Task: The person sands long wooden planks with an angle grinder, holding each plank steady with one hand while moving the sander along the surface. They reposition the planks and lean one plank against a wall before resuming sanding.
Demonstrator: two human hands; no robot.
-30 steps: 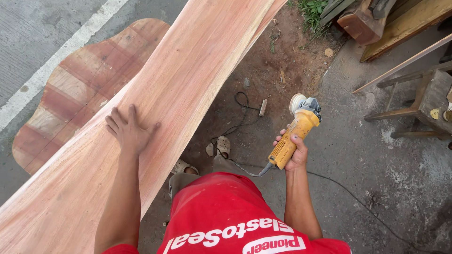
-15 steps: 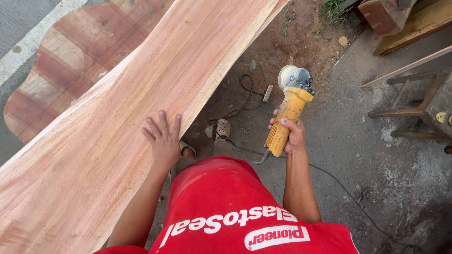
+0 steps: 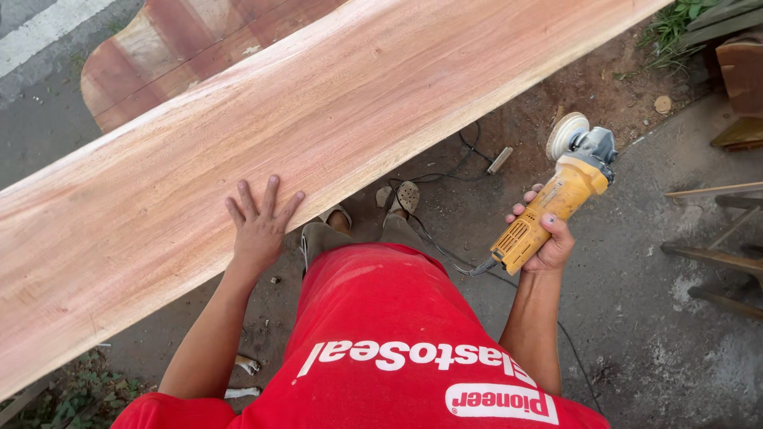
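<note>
From the head view I see my left hand spread flat, fingers wide, on the near edge of a long wooden slab. The slab is pale pinkish, smooth, with fine grain running lengthwise, and it crosses the frame diagonally. My right hand is wrapped around a yellow angle grinder, held off the slab, its disc pointing away from me.

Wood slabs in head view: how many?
2. A large pale slab runs diagonally across the frame, with the left hand flat on its near edge. A darker reddish slab lies beyond it, upper left, partly hidden. Others may be out of frame.
</note>
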